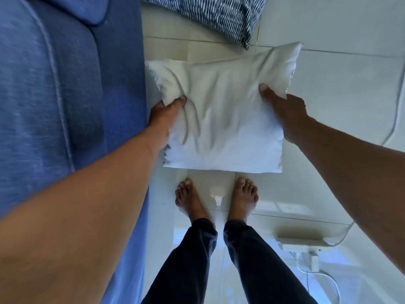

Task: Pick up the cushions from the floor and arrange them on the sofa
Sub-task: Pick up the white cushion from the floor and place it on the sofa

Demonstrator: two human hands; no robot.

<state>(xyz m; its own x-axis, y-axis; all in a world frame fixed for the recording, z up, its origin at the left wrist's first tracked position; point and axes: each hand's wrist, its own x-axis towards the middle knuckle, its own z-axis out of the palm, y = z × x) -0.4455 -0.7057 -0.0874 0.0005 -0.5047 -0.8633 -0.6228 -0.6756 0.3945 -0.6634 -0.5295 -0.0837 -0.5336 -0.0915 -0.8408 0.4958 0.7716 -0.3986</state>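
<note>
A plain white cushion (223,115) hangs in front of me above the tiled floor, just beyond my bare feet. My left hand (164,117) grips its left edge, thumb pressed into the fabric. My right hand (285,113) grips its right edge in the same way. A blue sofa (54,84) fills the left side of the view, its front edge right beside the cushion. A second cushion (214,16), dark blue with white streaks, lies on the floor at the top, just past the white one.
A white power strip (302,242) with plugged-in cables lies on the glossy white tiles at the lower right. A thin white cable (396,110) curves along the right edge. My feet stand close to the sofa's front.
</note>
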